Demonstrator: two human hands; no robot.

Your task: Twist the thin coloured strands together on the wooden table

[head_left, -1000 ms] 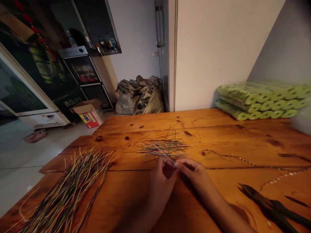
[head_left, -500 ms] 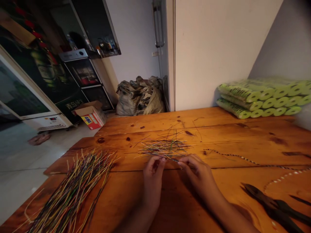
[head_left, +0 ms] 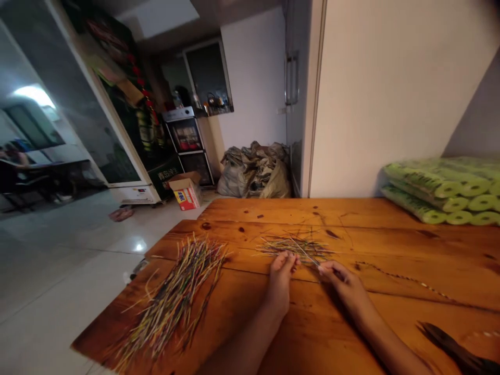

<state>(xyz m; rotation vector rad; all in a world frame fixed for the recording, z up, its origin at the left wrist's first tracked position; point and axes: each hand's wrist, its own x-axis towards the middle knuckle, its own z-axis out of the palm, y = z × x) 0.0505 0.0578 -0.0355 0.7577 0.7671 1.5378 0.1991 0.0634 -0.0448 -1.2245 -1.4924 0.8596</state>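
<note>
My right hand (head_left: 344, 281) is closed in a pinch on a thin wire (head_left: 304, 252), which slants up and left from the fingertips. My left hand (head_left: 283, 271) is just to its left, thumb and fingers pressed together; what lies between them is too small to make out. Right beyond both hands is a small pile of thin, many-coloured wires (head_left: 273, 244) on the wooden table (head_left: 324, 323). To the left spreads a larger bundle of longer coloured wires (head_left: 179, 297). A twisted speckled cord (head_left: 406, 279) runs across the table on the right.
Dark pliers (head_left: 449, 344) lie at the lower right. Green-wrapped rolls (head_left: 425, 192) are stacked at the right rear of the table. Beyond it, on the floor, are full sacks (head_left: 253, 169) and a cardboard box (head_left: 186, 192). A glass-door fridge (head_left: 117, 151) stands farther left.
The view has swung left, so everything sits farther right. The thin wire in my right hand now points up and left over the small pile; before, it lay nearly level between both hands.
</note>
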